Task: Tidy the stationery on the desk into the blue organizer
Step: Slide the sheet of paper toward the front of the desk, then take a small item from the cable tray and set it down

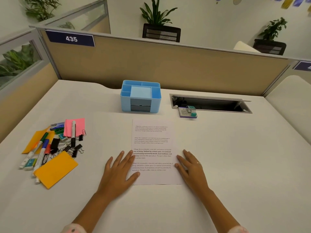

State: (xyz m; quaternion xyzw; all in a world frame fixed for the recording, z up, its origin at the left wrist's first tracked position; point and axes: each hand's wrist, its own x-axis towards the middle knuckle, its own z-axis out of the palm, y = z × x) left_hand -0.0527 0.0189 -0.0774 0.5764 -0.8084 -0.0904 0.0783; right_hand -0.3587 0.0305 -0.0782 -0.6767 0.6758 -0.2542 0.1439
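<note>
The blue organizer (141, 96) stands at the back middle of the white desk (235, 157), its compartments empty. A printed sheet of paper (154, 143) lies in front of it. My left hand (120, 170) lies flat with its fingertips on the sheet's left edge. My right hand (191, 167) lies flat along the sheet's right edge. At the left sits a pile of stationery: several whiteboard markers (42, 155), black binder clips (67, 147), a black marker (73, 133) on a pink sticky pad (79, 126), orange sticky pads (56, 170), erasers (31, 163) and a blue stapler (58, 126).
A small purple-edged box with a teal item on top (187, 111) sits by an open cable tray (210, 104) at the back right. A beige partition (168, 64) closes off the desk's far edge.
</note>
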